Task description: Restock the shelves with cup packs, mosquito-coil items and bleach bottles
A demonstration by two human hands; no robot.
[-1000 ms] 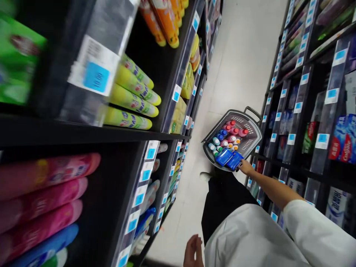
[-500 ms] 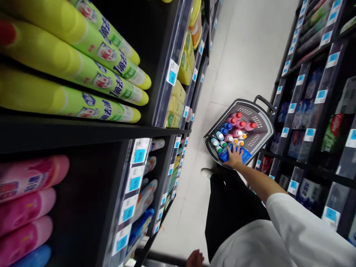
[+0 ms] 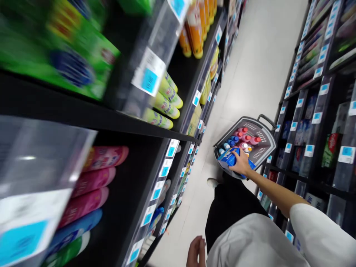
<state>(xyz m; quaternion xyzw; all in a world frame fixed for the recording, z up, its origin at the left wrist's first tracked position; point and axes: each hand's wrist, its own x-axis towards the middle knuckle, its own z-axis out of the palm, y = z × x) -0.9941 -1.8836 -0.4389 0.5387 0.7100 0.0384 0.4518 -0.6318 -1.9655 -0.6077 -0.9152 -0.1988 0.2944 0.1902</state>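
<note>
My right hand (image 3: 241,164) reaches down and closes round a blue packet (image 3: 229,158) at the near edge of a grey shopping basket (image 3: 265,142) on the floor. The basket holds several bottles with red, blue and white caps (image 3: 242,137). My left hand (image 3: 196,252) hangs by my hip at the bottom of the view, fingers loosely apart and holding nothing. I wear a white top and black trousers.
Black shelving runs along both sides of a narrow aisle with a pale tiled floor (image 3: 250,74). The left shelves carry pink tubes (image 3: 97,174), yellow-green bottles (image 3: 167,104) and orange bottles (image 3: 194,33); the right shelves (image 3: 319,122) hold boxed goods behind blue price tags.
My right hand went from lying flat on the blue packets in the basket to gripping one and tilting it up. The view swung back up along the left shelves.
</note>
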